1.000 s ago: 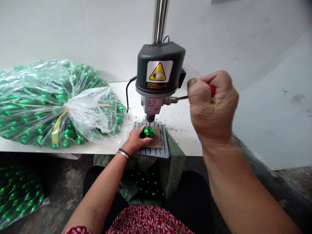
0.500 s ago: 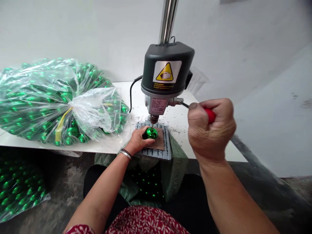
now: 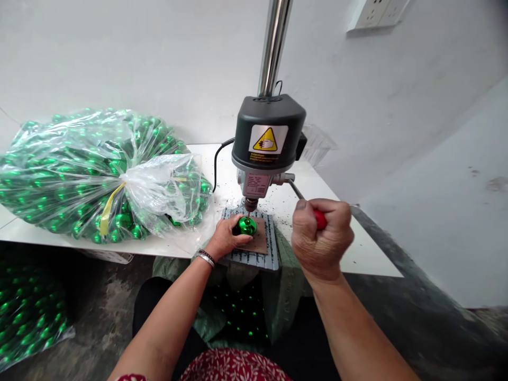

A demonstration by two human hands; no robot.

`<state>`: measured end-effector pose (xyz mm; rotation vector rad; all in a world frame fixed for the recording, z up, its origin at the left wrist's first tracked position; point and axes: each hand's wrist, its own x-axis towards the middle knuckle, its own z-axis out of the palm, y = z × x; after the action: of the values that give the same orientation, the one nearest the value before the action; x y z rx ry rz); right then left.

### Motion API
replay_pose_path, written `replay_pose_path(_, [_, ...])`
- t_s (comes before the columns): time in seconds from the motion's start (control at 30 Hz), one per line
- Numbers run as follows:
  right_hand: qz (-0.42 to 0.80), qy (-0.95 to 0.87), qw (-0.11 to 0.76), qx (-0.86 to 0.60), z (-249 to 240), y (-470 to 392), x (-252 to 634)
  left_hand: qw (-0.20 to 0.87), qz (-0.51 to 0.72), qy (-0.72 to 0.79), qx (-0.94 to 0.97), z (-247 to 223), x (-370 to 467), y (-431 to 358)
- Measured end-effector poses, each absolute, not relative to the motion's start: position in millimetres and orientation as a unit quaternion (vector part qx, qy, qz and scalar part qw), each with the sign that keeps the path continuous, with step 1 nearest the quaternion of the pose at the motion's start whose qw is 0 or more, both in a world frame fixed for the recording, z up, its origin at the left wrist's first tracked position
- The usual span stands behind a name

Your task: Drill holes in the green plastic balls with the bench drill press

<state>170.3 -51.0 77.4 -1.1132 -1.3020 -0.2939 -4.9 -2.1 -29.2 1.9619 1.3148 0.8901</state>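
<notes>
At one drill (image 3: 266, 114) | left hand (image 3: 224, 239): grip pinching one green ball (image 3: 248, 227) | right hand (image 3: 323, 243): grip clenched round one red knob (image 3: 319, 219)

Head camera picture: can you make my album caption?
Left-hand grip on a shiny round green ball, beneath a dark-grey drill press; right-hand grip on its red-knobbed metal lever.

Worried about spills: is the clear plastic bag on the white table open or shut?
Shut: the clear plastic bag of shiny green balls is bunched tightly at its neck, where a yellow strip shows.
</notes>
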Motion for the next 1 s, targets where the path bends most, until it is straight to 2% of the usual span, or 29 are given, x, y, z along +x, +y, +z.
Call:
replay_pose_path(0.2, [-0.096, -0.578, 0.658, -0.474, 65.6, -52.6, 170.0, 0.290, 0.329, 0.513, 0.738, -30.9, -4.7, -2.4])
replay_pose_path(0.37, [-0.059, -0.562, 0.664, -0.490, 119.7, -35.6, 172.8, 0.317, 0.340, 0.515, 0.720, -25.6, -3.3, -5.1])
replay_pose_path(0.43, [0.041, -0.564, 0.634, -0.528, 148.7, -23.7, 174.5, 0.337, 0.350, 0.520, 0.703, -20.6, -4.1, -10.4])
replay_pose_path(0.53, [0.094, -0.547, 0.605, -0.571, 176.2, -9.4, 175.5, 0.359, 0.359, 0.510, 0.695, -10.7, -10.2, -25.9])
replay_pose_path(0.77, [0.090, -0.524, 0.622, -0.575, 172.2, -0.9, 173.6, 0.373, 0.302, 0.432, 0.764, 7.4, -40.1, -76.0])
replay_pose_path(0.9, [0.076, -0.525, 0.625, -0.573, 170.1, -0.2, 173.0, 0.297, 0.382, 0.524, 0.701, -1.6, -65.0, -81.8])
replay_pose_path(1.0, [0.074, -0.520, 0.626, -0.576, 168.2, 1.9, 174.3, 0.137, 0.421, 0.653, 0.615, -10.0, -90.2, -65.8])
